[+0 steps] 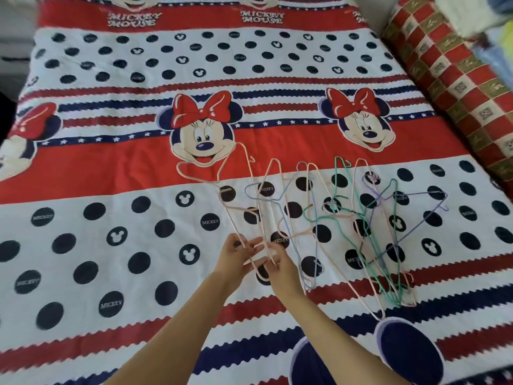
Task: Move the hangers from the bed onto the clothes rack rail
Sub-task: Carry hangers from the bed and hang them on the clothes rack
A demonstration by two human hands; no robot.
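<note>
Several thin wire hangers lie spread on the bed [111,168], right of centre: pink ones, a blue one [251,186], green ones [336,176] and a purple one [424,193], partly overlapping. The leftmost pink hanger [229,215] points away from me with its hook at the far left. My left hand [237,258] pinches its near corner between thumb and fingers. My right hand [281,266] is right beside it, fingers curled on the pink wires at the same corner. No clothes rack rail is in view.
The bed carries a red, white and navy cartoon-mouse sheet with dots and stripes. A red and gold checked bolster [458,87] runs along the right edge. Folded fabrics [488,26] are stacked at the top right. A dark gap borders the bed's left side.
</note>
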